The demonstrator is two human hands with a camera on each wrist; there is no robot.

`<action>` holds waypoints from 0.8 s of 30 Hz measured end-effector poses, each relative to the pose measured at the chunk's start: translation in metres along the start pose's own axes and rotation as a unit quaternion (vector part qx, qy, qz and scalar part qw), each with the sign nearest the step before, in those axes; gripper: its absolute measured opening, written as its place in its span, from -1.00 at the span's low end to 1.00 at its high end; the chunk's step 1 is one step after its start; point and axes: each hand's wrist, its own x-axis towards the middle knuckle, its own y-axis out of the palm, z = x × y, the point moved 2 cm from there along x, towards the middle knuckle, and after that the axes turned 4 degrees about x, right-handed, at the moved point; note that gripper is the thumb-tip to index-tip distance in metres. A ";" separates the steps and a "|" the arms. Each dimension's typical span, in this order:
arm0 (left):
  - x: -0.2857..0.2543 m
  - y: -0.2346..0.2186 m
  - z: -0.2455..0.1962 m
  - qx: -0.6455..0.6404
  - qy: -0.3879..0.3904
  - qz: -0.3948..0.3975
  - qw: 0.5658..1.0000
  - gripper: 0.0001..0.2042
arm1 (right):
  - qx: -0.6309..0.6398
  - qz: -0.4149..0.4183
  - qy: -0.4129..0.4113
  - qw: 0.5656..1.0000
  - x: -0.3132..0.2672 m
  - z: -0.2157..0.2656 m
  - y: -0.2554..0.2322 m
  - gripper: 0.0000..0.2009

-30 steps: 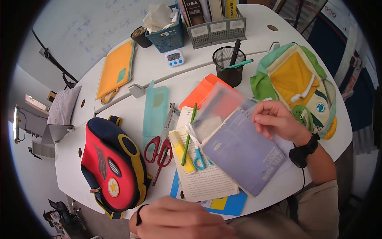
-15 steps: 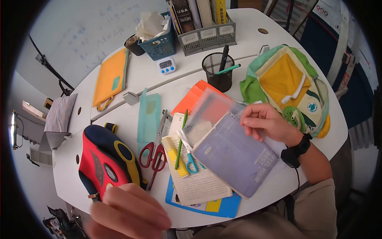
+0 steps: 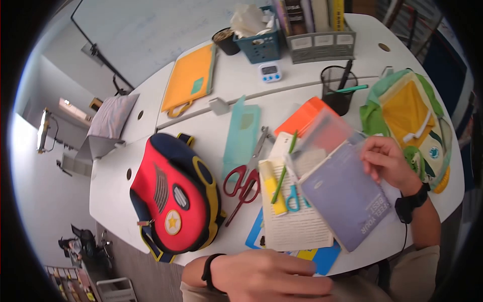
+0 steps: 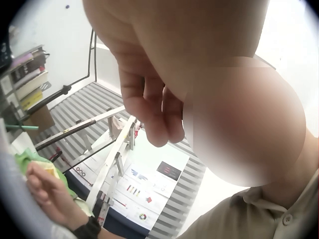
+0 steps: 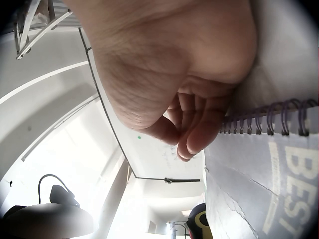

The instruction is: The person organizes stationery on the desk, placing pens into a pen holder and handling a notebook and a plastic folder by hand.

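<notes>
My left hand (image 3: 269, 274) hangs in front of the table's near edge, fingers loosely bent and holding nothing; the left wrist view shows its fingertips (image 4: 158, 137) in the air. My right hand (image 3: 387, 163) rests at the spiral-bound edge of a purple notebook (image 3: 347, 194), its fingers loosely curled with nothing between them. Left of the notebook is an open printed book (image 3: 297, 229). On it lie a yellow highlighter-like stick (image 3: 272, 186), a green pencil (image 3: 285, 168) and blue-handled scissors (image 3: 293, 199). Large dark-red-handled scissors (image 3: 247, 183) lie beside the book.
A red and navy backpack (image 3: 176, 196) stands at left, a green and yellow backpack (image 3: 407, 113) at right. Behind are a teal case (image 3: 241, 138), an orange folder (image 3: 304, 116), a mesh pen cup (image 3: 338, 100), a timer (image 3: 270, 73), a yellow document bag (image 3: 191, 75) and a book rack (image 3: 322, 48).
The head view has swung left, so the table things sit further right. My left hand rose over the red backpack's corner, then came back down to the near edge. The right hand stays by the notebook.
</notes>
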 end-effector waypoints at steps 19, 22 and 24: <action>-0.001 -0.030 0.000 -0.044 -0.106 0.094 0.989 -0.90 | -0.005 -0.022 -0.001 1.000 -0.003 0.000 0.002 -0.91; -0.010 -0.026 0.014 -0.006 -0.166 0.119 0.979 -0.89 | -0.011 -0.015 -0.002 1.000 -0.003 0.000 -0.002 -0.90; -0.015 -0.018 0.016 -0.002 -0.174 0.136 0.975 -0.82 | 0.011 0.019 0.003 1.000 -0.002 -0.001 -0.002 -0.88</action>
